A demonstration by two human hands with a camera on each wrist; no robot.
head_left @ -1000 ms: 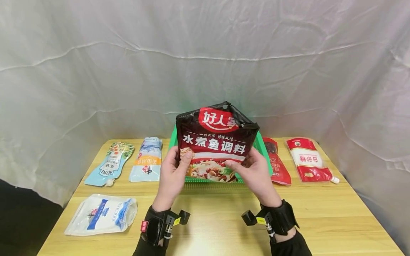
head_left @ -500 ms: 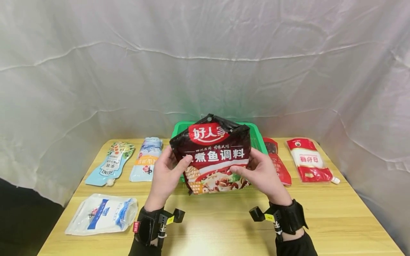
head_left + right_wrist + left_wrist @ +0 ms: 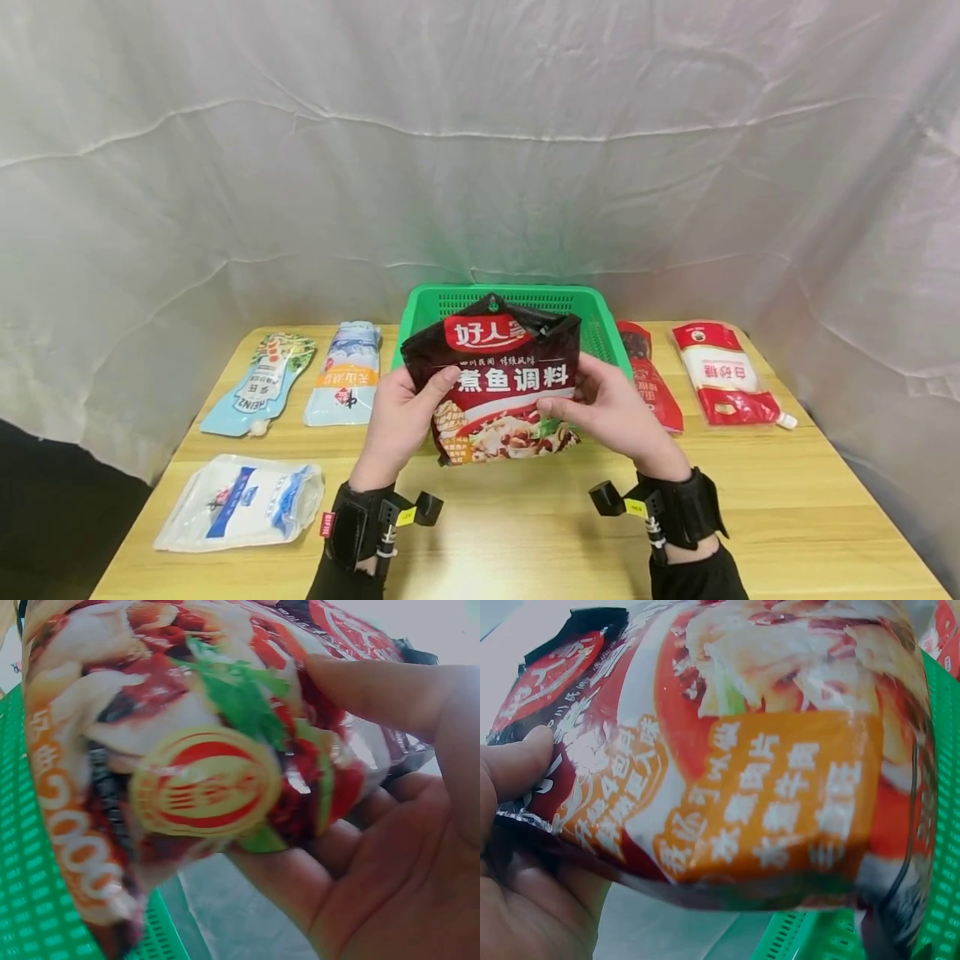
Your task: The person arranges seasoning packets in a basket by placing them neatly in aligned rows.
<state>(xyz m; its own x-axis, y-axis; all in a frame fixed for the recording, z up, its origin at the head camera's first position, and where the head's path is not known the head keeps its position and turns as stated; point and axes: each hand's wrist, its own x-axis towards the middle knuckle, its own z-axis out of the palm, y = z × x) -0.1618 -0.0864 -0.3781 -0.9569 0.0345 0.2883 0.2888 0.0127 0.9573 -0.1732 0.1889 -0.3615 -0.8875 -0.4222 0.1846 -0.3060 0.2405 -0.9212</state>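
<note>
A dark red seasoning packet [image 3: 502,387] with white Chinese lettering is held upright in front of a green plastic basket [image 3: 600,321], above the table. My left hand [image 3: 401,417] grips its left edge, thumb across the front. My right hand [image 3: 603,404] grips the right edge, thumb on the front too. In the left wrist view the packet [image 3: 765,765] fills the frame with my thumb [image 3: 514,761] on it. In the right wrist view the packet [image 3: 187,765] lies over my fingers [image 3: 352,892], with the basket [image 3: 37,900] below it.
On the wooden table [image 3: 525,533], a green-blue pouch [image 3: 258,379] and a pale blue pouch [image 3: 345,375] lie at the back left. A white-blue bag [image 3: 240,500] lies at the front left. Two red packets [image 3: 652,383] [image 3: 723,375] lie right of the basket. White cloth hangs behind.
Both hands have lowered the seasoning packet from above the basket down towards the table in front of it, and the basket's back wall now shows.
</note>
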